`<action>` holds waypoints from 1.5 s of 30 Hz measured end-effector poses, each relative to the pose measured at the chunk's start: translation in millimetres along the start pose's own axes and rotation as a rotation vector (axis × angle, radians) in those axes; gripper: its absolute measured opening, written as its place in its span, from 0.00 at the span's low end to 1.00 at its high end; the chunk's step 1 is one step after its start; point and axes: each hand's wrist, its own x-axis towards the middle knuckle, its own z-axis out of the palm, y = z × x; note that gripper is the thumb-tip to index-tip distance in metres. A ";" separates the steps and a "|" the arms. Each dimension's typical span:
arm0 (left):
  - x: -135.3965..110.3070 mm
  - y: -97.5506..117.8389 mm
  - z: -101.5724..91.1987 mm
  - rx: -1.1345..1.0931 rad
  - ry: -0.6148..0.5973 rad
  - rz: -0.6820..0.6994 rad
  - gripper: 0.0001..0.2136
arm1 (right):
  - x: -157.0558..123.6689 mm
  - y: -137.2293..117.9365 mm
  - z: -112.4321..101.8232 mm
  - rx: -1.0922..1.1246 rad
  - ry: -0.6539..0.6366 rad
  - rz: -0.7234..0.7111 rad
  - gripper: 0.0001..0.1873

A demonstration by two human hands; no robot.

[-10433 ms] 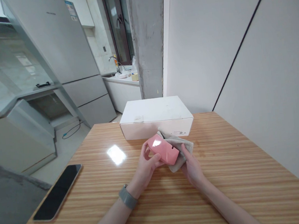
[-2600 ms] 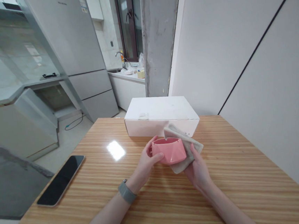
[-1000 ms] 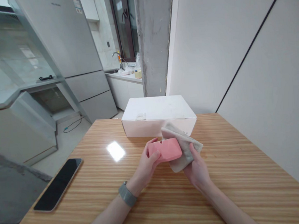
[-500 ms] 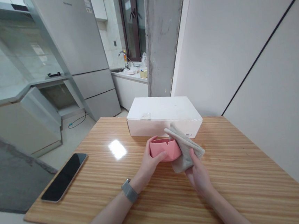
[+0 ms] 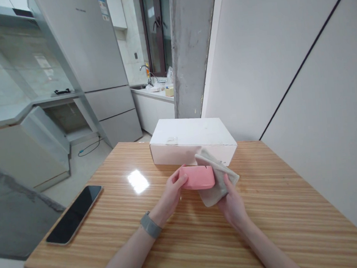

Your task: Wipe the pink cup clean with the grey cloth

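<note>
Between my two hands is a pink ashtray (image 5: 198, 178) with a small notch in its rim, held above the table. My left hand (image 5: 172, 188) grips its left end, thumb on the near side. A folded light grey cloth (image 5: 213, 189) is pinched in my right hand (image 5: 233, 202), the thumb lying on top. The cloth rests against the right end of the ashtray and partly covers it. The fingers of my right hand are mostly hidden under the cloth. The inside of the ashtray cannot be seen.
A white cardboard box (image 5: 191, 139) stands just beyond my hands on the wood-grain table (image 5: 281, 208). To the left lies a black-screened phone (image 5: 75, 216). A white wall (image 5: 283, 49) runs along the right. Behind stand a grey fridge (image 5: 102, 53) and a sink counter (image 5: 154, 105).
The ashtray has turned in my left hand, so a different side faces me. My left thumb has shifted from its front toward its left end. The cloth stays at its right end.
</note>
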 end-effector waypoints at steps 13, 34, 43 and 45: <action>-5.2 -2.1 2.8 0.073 -0.039 0.017 0.32 | -3.5 6.2 -3.3 -0.075 -0.081 0.004 0.25; -6.0 -3.5 4.3 0.098 0.058 -0.100 0.34 | 12.1 -1.5 -9.5 -0.049 0.019 -0.031 0.24; -7.1 -2.0 4.1 -0.008 0.004 -0.069 0.36 | -1.6 3.9 -2.4 -0.039 -0.073 0.058 0.23; -7.8 -4.0 3.6 -0.073 -0.058 -0.096 0.35 | -3.0 4.3 -2.0 -0.049 -0.073 0.047 0.24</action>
